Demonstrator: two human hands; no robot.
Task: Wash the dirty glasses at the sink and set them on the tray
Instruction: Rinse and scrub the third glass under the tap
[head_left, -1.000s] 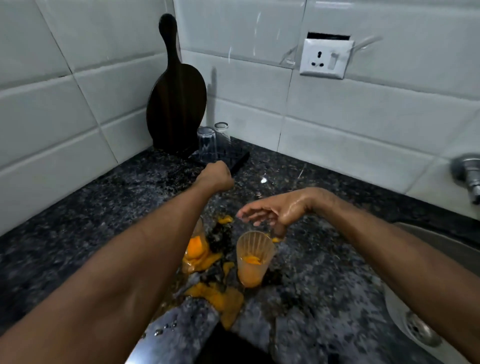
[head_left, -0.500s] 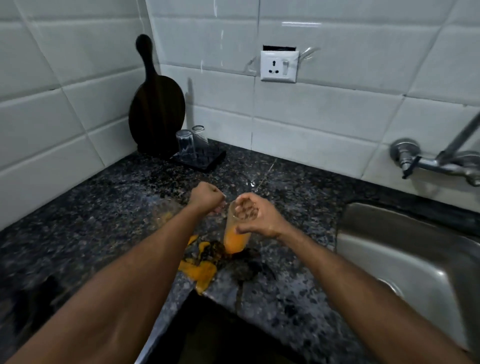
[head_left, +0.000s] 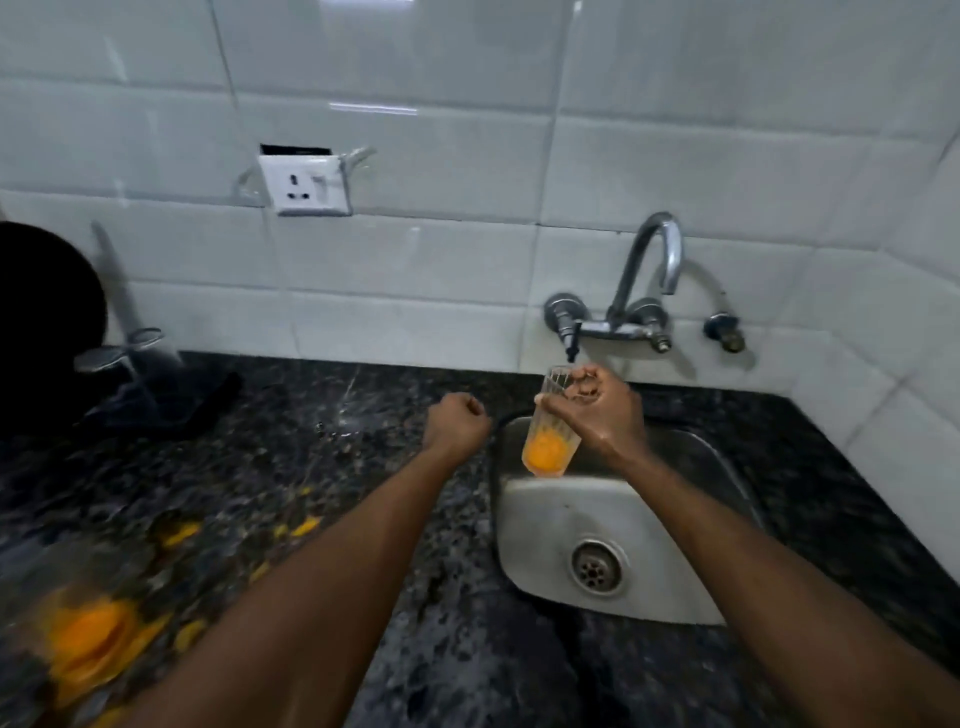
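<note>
**Trainee:** One glass is in hand. Where is it, and how is it held?

**Instructor:** The tall ribbed clear glass with orange pulp in its base (head_left: 549, 447) hangs over the back left corner of the stainless steel sink (head_left: 545, 519), just below the chrome wall tap (head_left: 649, 270). The right hand (head_left: 602, 410) grips it near the rim, fingers curled round the upper wall. The left hand (head_left: 457, 423) is a closed fist over the speckled black granite counter (head_left: 311, 467) and holds nothing.

**Trainee:** How will it handle?

**Instructor:** Judge it light, rigid and fragile. Wet ribs and pulp probably make it slippery. Take hold round the middle of the wall, not by the rim alone.

**Trainee:** What stands in the way?

**Instructor:** The tap's side handle (head_left: 569, 332) sits just above the rim, and a knock there could chip the glass. The black tray (head_left: 208, 400), at the far left, carries clear glasses (head_left: 104, 358). Orange spill patches (head_left: 179, 532) lie on the counter between sink and tray. A second, blurred dirty glass (head_left: 88, 639) stands at the near left.
</note>
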